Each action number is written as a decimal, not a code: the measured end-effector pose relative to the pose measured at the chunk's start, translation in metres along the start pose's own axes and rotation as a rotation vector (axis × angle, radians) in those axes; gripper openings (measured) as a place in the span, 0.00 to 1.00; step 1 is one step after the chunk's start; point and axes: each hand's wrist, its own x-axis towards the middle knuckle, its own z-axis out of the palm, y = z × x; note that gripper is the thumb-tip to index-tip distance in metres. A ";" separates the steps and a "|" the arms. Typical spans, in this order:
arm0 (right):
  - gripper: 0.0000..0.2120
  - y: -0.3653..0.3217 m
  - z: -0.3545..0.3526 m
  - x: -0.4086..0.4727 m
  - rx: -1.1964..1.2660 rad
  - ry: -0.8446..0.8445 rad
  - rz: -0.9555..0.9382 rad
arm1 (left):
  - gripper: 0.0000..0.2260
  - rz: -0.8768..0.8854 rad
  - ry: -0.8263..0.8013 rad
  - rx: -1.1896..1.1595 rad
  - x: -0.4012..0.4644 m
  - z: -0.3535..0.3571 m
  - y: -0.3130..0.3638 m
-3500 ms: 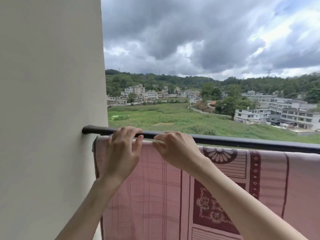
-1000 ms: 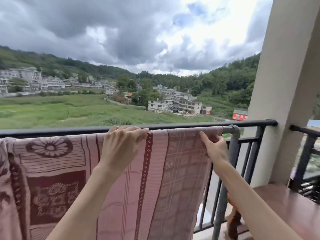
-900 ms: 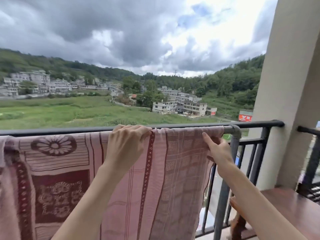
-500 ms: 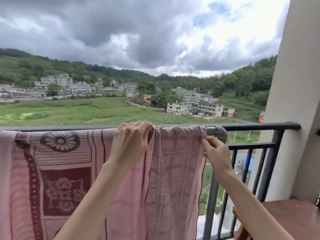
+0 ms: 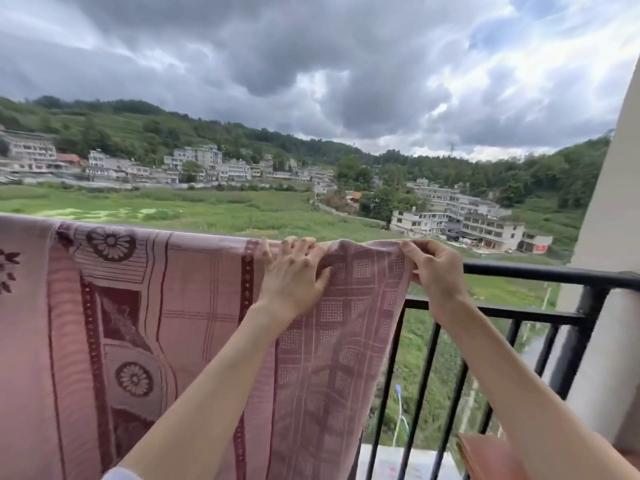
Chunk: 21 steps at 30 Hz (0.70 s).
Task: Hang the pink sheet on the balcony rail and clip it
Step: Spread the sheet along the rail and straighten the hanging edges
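Observation:
The pink sheet [image 5: 180,306], patterned with dark red flowers and checks, hangs over the black balcony rail [image 5: 540,271] and covers it from the left edge of the view to past the middle. My left hand [image 5: 294,271] grips the sheet's top fold, fingers curled over the rail. My right hand [image 5: 433,268] pinches the sheet's right top corner at the rail. The fabric between both hands is slightly bunched. No clip is in view.
Bare rail and vertical black bars [image 5: 422,375] continue to the right of the sheet. A pale pillar [image 5: 609,237] stands at the right edge. A reddish wooden surface [image 5: 485,455] sits at the lower right. Fields and buildings lie beyond.
The sheet's right edge has slid left along the rail, baring more rail on the right. Both hands moved left with it, and my view turned left.

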 end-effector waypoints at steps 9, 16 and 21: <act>0.05 0.009 -0.015 0.009 0.176 -0.091 -0.030 | 0.22 0.046 0.000 -0.146 -0.004 0.011 0.032; 0.09 0.058 -0.039 0.015 0.170 -0.233 0.015 | 0.17 -0.049 0.128 -0.336 -0.009 0.015 0.041; 0.19 0.086 -0.034 0.035 0.190 -0.384 0.100 | 0.18 -0.107 0.175 -0.322 -0.014 0.026 0.074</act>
